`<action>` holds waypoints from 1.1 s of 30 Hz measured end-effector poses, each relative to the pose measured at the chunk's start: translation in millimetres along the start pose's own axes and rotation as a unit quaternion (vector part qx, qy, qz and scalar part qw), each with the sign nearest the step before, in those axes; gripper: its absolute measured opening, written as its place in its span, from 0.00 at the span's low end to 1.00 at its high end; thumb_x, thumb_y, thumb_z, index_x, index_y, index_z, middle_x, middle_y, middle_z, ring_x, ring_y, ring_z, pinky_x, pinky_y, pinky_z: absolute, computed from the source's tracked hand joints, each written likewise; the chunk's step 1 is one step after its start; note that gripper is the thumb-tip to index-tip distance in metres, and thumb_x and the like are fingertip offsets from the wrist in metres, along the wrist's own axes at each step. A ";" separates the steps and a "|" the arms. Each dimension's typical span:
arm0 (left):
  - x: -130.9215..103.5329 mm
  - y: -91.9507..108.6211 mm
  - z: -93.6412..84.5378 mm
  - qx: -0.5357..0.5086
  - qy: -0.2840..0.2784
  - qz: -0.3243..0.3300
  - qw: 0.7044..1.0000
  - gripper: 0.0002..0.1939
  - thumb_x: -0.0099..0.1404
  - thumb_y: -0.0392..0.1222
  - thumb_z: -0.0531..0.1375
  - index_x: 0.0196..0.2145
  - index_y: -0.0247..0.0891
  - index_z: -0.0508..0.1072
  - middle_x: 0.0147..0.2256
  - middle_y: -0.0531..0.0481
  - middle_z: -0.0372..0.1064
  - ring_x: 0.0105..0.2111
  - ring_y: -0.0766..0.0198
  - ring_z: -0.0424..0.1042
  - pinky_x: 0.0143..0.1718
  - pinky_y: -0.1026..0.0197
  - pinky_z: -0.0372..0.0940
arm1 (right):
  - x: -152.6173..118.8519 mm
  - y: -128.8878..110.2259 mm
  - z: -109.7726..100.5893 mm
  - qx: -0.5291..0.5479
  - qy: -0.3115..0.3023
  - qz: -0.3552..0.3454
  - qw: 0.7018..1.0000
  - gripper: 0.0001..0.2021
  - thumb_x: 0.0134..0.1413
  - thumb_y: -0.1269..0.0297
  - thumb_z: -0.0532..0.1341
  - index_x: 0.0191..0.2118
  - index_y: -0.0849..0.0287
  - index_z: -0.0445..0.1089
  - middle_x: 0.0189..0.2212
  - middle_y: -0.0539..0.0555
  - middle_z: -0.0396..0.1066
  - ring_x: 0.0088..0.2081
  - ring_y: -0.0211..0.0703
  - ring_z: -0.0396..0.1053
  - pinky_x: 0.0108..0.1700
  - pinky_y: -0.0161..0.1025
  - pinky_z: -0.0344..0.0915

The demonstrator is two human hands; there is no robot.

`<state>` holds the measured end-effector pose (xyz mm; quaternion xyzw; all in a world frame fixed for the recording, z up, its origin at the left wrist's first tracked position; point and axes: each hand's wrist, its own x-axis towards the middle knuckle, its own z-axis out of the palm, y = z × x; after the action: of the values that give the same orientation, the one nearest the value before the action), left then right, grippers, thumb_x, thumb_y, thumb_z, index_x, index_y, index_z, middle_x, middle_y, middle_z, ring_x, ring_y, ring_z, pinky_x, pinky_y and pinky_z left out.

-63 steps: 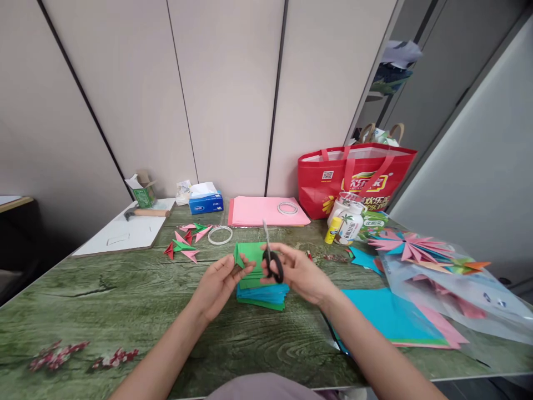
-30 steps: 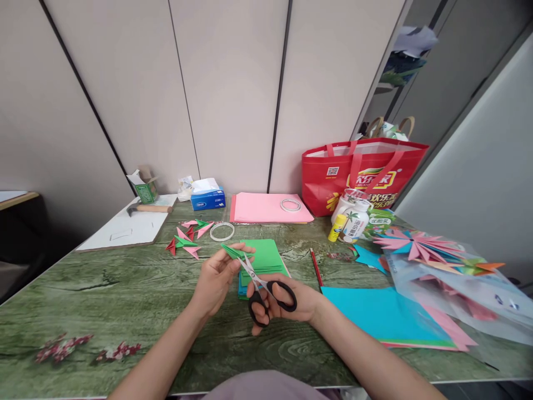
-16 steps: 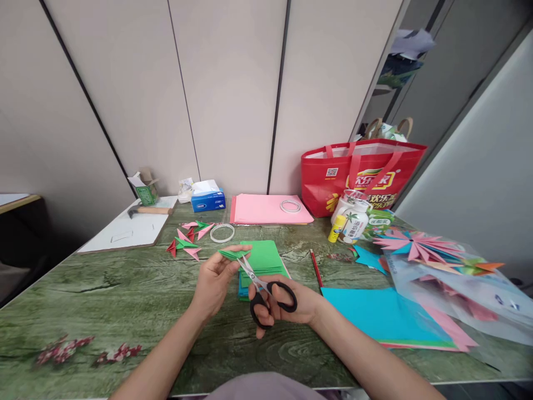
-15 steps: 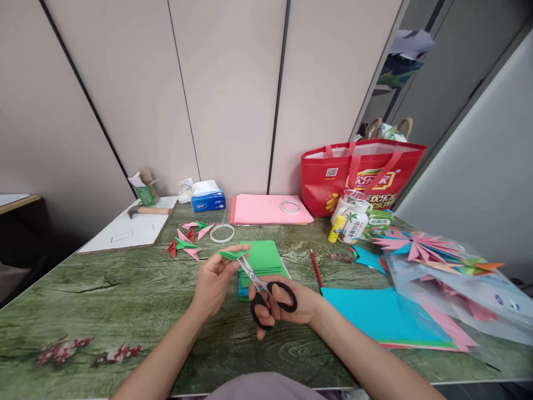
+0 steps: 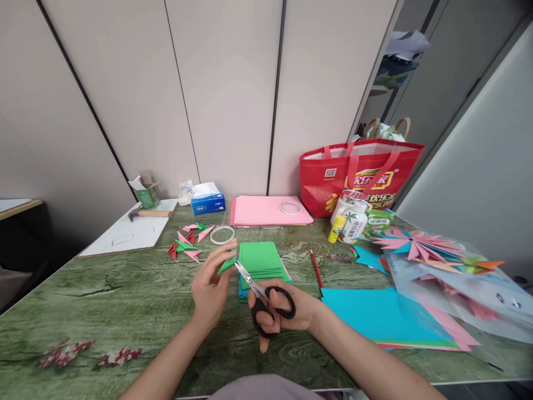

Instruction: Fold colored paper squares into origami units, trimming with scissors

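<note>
Between the thumb and fingers of my left hand is a folded green paper piece. My right hand grips black-handled scissors, fingers through the loops. The blade tips point up and left, close to the right edge of the folded piece, and the blades look nearly closed. Behind the scissors lies a stack of green paper, with blue sheets showing beneath it. Small folded pink, red and green pieces lie left of a white tape roll.
Pink sheets, a tissue box and a red bag stand along the back. A hammer rests on a white board at left. To the right are a red pencil, glue stick and blue sheets.
My left hand has turned the folded green piece more upright and moved it slightly left. The scissors have come away from the paper, and their blades have drawn closer together.
</note>
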<state>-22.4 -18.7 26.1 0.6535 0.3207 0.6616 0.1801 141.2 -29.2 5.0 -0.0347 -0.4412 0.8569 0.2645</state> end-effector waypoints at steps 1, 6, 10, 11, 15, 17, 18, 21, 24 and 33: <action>-0.5 0.1 0.1 0.008 0.003 0.016 1.000 0.11 0.56 0.28 0.55 0.36 0.38 0.71 0.43 0.45 0.68 0.46 0.59 0.66 0.43 0.56 0.65 | 0.1 0.9 0.3 0.005 0.000 0.001 1.000 0.23 0.45 0.51 0.59 0.39 0.67 0.62 0.20 0.47 0.61 0.20 0.28 0.59 0.25 0.34 0.65; -1.9 -0.5 0.8 0.051 0.027 0.073 0.996 0.11 0.56 0.28 0.56 0.36 0.39 0.70 0.42 0.46 0.69 0.45 0.59 0.67 0.46 0.53 0.63 | 1.1 2.8 3.8 0.030 -0.002 0.002 1.000 0.23 0.43 0.50 0.60 0.38 0.67 0.61 0.20 0.47 0.61 0.19 0.28 0.58 0.23 0.33 0.64; -2.7 -0.1 1.2 0.056 0.026 0.080 0.995 0.12 0.55 0.26 0.56 0.36 0.38 0.70 0.42 0.46 0.68 0.45 0.59 0.67 0.45 0.53 0.64 | 1.5 3.3 7.1 0.031 0.001 0.001 1.000 0.23 0.42 0.50 0.61 0.36 0.66 0.61 0.18 0.46 0.61 0.17 0.27 0.58 0.22 0.31 0.63; -3.1 -0.3 1.2 0.057 0.024 0.081 0.995 0.12 0.55 0.26 0.56 0.36 0.38 0.70 0.42 0.46 0.68 0.45 0.59 0.67 0.45 0.53 0.64 | 1.6 3.6 7.6 0.030 0.005 -0.002 1.000 0.23 0.42 0.50 0.61 0.36 0.66 0.61 0.17 0.45 0.61 0.17 0.26 0.57 0.21 0.29 0.62; -5.3 -2.0 0.7 0.056 0.024 0.079 0.995 0.13 0.55 0.26 0.56 0.37 0.39 0.70 0.43 0.46 0.68 0.46 0.58 0.66 0.45 0.52 0.64 | 2.4 5.5 7.8 0.022 0.015 -0.011 1.000 0.22 0.42 0.50 0.61 0.35 0.66 0.61 0.16 0.44 0.60 0.16 0.25 0.56 0.19 0.26 0.60; -6.1 -3.0 0.6 0.058 0.026 0.078 0.995 0.13 0.56 0.26 0.56 0.37 0.39 0.70 0.43 0.46 0.67 0.46 0.58 0.66 0.45 0.52 0.64 | 2.9 6.5 7.5 0.020 0.015 -0.011 1.000 0.22 0.42 0.50 0.61 0.35 0.65 0.61 0.16 0.44 0.60 0.16 0.25 0.55 0.19 0.27 0.61; -6.3 -3.4 0.6 0.062 0.027 0.079 0.995 0.13 0.56 0.27 0.56 0.37 0.39 0.70 0.43 0.46 0.67 0.46 0.58 0.66 0.45 0.52 0.64 | 3.2 7.0 7.5 0.018 0.016 -0.010 1.000 0.22 0.42 0.50 0.61 0.35 0.65 0.61 0.16 0.44 0.60 0.16 0.25 0.56 0.20 0.28 0.61; -6.0 -3.8 0.9 0.080 0.038 0.087 0.992 0.12 0.55 0.26 0.57 0.36 0.39 0.70 0.41 0.46 0.68 0.44 0.59 0.67 0.44 0.53 0.64 | 4.1 8.0 8.0 0.004 0.020 -0.015 1.000 0.21 0.43 0.52 0.61 0.35 0.66 0.62 0.16 0.45 0.61 0.16 0.26 0.57 0.20 0.28 0.62; -5.0 -3.8 1.1 0.099 0.046 0.096 0.989 0.12 0.54 0.26 0.58 0.35 0.39 0.71 0.40 0.47 0.70 0.43 0.59 0.68 0.44 0.53 0.64 | 5.3 8.2 10.0 -0.001 0.018 -0.025 1.000 0.19 0.44 0.53 0.61 0.35 0.66 0.62 0.16 0.44 0.61 0.16 0.26 0.57 0.22 0.31 0.65; -3.4 -2.3 1.2 0.098 0.038 0.084 0.991 0.10 0.55 0.29 0.58 0.35 0.40 0.72 0.40 0.47 0.70 0.43 0.59 0.68 0.44 0.54 0.64 | 5.7 7.9 10.1 -0.008 0.026 -0.024 0.999 0.19 0.44 0.53 0.61 0.34 0.66 0.62 0.15 0.44 0.61 0.16 0.26 0.57 0.22 0.36 0.69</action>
<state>-21.4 -19.0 22.0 0.6667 0.3352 0.6640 0.0468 130.0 -37.6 6.0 -0.0484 -0.4417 0.8454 0.2964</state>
